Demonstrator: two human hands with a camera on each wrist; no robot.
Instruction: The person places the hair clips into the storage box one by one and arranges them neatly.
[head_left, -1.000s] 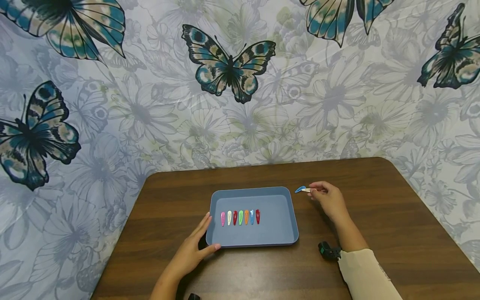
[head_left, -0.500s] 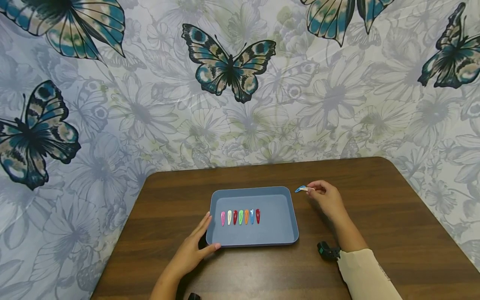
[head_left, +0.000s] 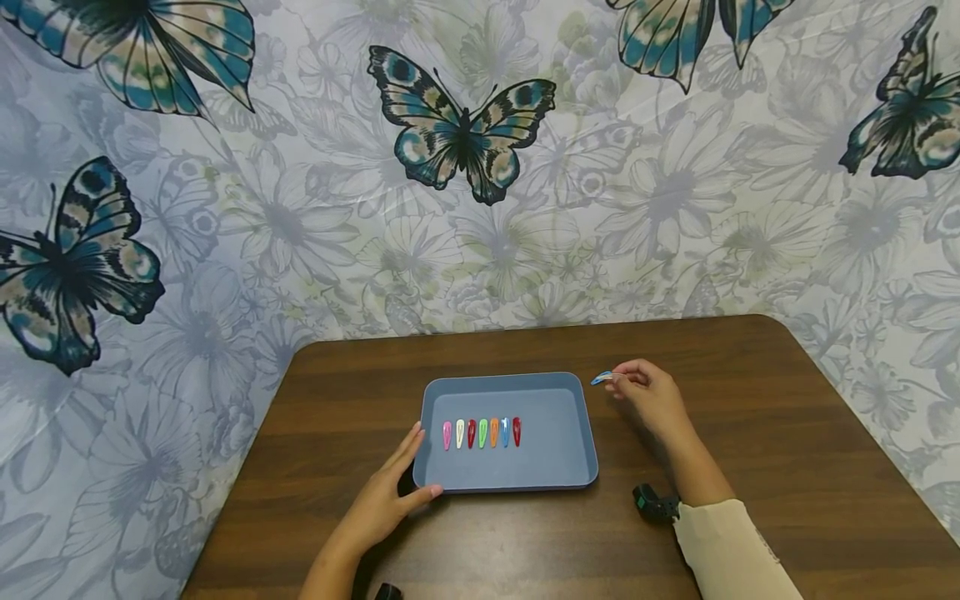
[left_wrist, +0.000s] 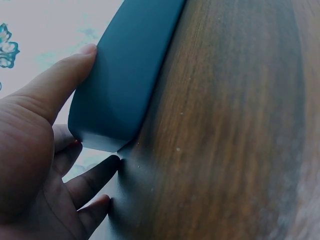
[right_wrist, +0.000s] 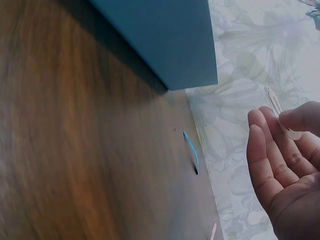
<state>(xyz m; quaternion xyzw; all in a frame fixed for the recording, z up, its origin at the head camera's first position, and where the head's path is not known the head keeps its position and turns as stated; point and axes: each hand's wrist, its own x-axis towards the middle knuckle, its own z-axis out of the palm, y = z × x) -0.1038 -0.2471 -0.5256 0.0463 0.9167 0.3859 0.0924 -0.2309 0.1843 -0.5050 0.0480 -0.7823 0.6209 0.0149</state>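
The blue-grey tray (head_left: 555,442) holds a row of several snap hair clips: pink (head_left: 447,436), white, red, green, orange, blue and red. Beside its left front corner is my left hand (head_left: 378,508), thumb against the front wall and extended fingers along the left side. My right hand (head_left: 654,400) pinches a white snap hair clip (right_wrist: 274,106) between thumb and fingers, right of the tray. Near its fingertips a blue hair clip (head_left: 601,378) lies on the table; the right wrist view shows that blue clip (right_wrist: 192,152) apart from the hand.
A pink clip (right_wrist: 213,232) shows at the lower edge of the right wrist view, on the brown wooden table (head_left: 510,542). A dark wrist device (head_left: 656,504) sits at my right wrist. Behind the table hangs a butterfly-print cloth (head_left: 465,267).
My right hand has shifted very slightly left, and the white hair clip in its fingers has turned so less of it shows. The left hand and tray stay put.
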